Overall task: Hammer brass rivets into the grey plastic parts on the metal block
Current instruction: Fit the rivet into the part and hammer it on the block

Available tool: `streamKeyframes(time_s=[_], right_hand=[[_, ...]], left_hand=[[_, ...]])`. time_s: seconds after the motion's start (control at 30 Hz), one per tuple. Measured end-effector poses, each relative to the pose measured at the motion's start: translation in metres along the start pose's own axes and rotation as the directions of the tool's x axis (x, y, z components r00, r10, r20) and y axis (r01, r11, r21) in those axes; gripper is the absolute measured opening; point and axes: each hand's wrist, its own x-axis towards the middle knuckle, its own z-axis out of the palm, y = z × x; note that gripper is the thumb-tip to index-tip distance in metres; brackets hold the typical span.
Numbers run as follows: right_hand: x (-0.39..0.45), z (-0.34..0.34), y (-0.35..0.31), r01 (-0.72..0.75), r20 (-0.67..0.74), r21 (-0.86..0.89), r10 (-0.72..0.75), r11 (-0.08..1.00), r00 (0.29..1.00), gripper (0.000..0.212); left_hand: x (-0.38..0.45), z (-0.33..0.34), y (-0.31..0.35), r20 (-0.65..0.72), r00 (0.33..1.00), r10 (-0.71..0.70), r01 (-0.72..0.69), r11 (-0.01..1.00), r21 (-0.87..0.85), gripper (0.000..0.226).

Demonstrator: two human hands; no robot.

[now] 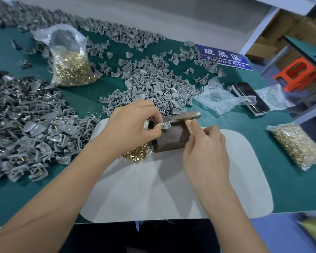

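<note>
Nearest, the right hand (206,152) gripped the hammer (187,116) by its wooden handle. The left hand (133,125) pinched one grey part (165,124) on top of the one metal block (169,137); a rivet was probably in it, but I could not see. The fingers sat close, so a crooked hit could hurt them. Loose rivets (135,154) lay beside the block. Farther off sat two rivet bags (71,68) and three big piles of parts (153,83).

grey plastic parts (154,83), brass rivets (135,153), green table (288,172)
</note>
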Motion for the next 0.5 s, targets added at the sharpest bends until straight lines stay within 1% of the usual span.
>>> streamKeyframes(time_s=[0.07,0.1,0.17,0.23,0.3,0.37,0.5], right_hand=[[-0.001,0.001,0.000,0.001,-0.051,-0.056,-0.004,0.998,0.999,0.046],[-0.001,0.000,-0.001,0.017,-0.099,-0.029,-0.020,0.999,0.995,0.043],[0.000,0.000,-0.004,0.113,-0.221,0.117,-0.085,0.987,0.972,0.037],[0.003,0.002,-0.010,0.235,-0.295,0.248,-0.158,0.940,0.942,0.030],[0.006,0.004,-0.017,0.290,-0.317,0.307,-0.190,0.907,0.929,0.025],[0.011,0.003,-0.021,0.314,-0.342,0.318,-0.200,0.895,0.918,0.019],[0.021,0.005,-0.032,0.292,-0.328,0.338,-0.179,0.895,0.928,0.012]], left_hand=[[0.000,0.000,0.002,-0.032,0.999,0.008,-0.009,1.000,-0.030,0.004],[-0.001,0.000,0.002,-0.052,0.998,0.021,-0.023,0.999,-0.048,0.005],[0.000,-0.001,0.003,-0.084,0.995,0.057,-0.063,0.996,-0.065,0.004],[0.001,-0.002,0.003,-0.098,0.990,0.104,-0.108,0.993,-0.041,0.007],[0.001,-0.002,0.001,-0.114,0.984,0.139,-0.142,0.990,-0.012,0.012],[0.002,-0.002,-0.002,-0.141,0.978,0.153,-0.154,0.988,0.003,0.015],[0.003,-0.003,-0.008,-0.190,0.971,0.143,-0.143,0.990,0.013,0.018]])
